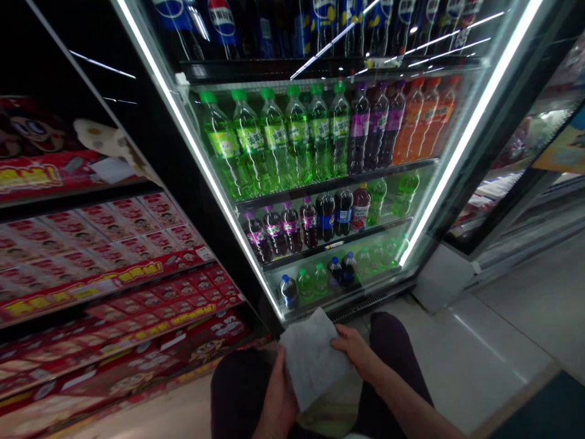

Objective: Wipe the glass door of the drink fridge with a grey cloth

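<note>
A pale grey, roughly rectangular folded cloth (315,363) is held between both hands, above the gap between two knees clad in dark trousers (397,350), in front of the base of a tall, glass-fronted drinks cooler with a black frame (361,303). Its long axis is directed away from the body, towards the cooler, with the far end slanted a little to the left; one far corner is pointed at the cooler's lower edge. The broad face is turned upward.

The cloth's left edge is gripped by the bare left hand (280,396), by which the thumb is laid along that edge and pointed forward; its other fingers are mostly hidden. The right edge is pinched by the bare right hand (351,346), with the fingers bent and aimed leftward. The right forearm (406,396) is brought in diagonally from the lower right, while the left wrist is bent up from the bottom of the view.

Behind the glass, green-capped bottles of clear green drink (276,140) are lined up upright beside purple and orange ones. To the left, red and pink printed cartons (109,225) are stacked on shelves.
</note>
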`<state>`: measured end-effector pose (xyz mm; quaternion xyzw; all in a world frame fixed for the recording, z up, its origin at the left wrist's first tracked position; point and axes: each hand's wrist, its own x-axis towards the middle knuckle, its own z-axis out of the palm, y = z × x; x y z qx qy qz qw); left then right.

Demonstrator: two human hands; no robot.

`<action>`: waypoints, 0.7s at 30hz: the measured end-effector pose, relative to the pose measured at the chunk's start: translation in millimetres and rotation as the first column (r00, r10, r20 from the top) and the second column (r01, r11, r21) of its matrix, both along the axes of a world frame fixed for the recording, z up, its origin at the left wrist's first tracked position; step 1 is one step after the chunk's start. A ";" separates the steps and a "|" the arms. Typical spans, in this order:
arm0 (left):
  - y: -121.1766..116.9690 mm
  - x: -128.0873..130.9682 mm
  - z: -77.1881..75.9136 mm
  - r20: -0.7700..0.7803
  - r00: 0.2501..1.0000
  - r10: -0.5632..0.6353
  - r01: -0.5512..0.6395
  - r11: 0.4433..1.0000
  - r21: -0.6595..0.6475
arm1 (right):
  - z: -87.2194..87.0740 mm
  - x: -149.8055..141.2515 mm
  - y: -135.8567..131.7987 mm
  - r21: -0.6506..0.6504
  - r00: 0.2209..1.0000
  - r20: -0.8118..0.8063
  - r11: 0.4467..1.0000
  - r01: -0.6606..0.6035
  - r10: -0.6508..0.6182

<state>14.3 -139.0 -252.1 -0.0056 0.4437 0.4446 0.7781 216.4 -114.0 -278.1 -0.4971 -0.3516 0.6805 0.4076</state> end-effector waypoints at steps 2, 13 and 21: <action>-1.3 2.1 -1.5 -0.099 0.995 -0.006 0.005 1.000 -0.012 | -1.5 2.3 1.3 0.020 1.000 0.005 1.000 -0.016 0.016; -2.1 19.8 -5.0 -0.223 0.970 0.094 -0.075 0.993 0.092 | 24.4 -20.2 -14.4 0.285 0.317 0.937 0.840 -0.462 -0.144; 4.3 21.4 15.1 -0.089 0.979 0.181 -0.178 0.983 0.041 | 39.2 -66.3 -48.2 0.379 0.315 0.925 0.616 -0.691 -0.215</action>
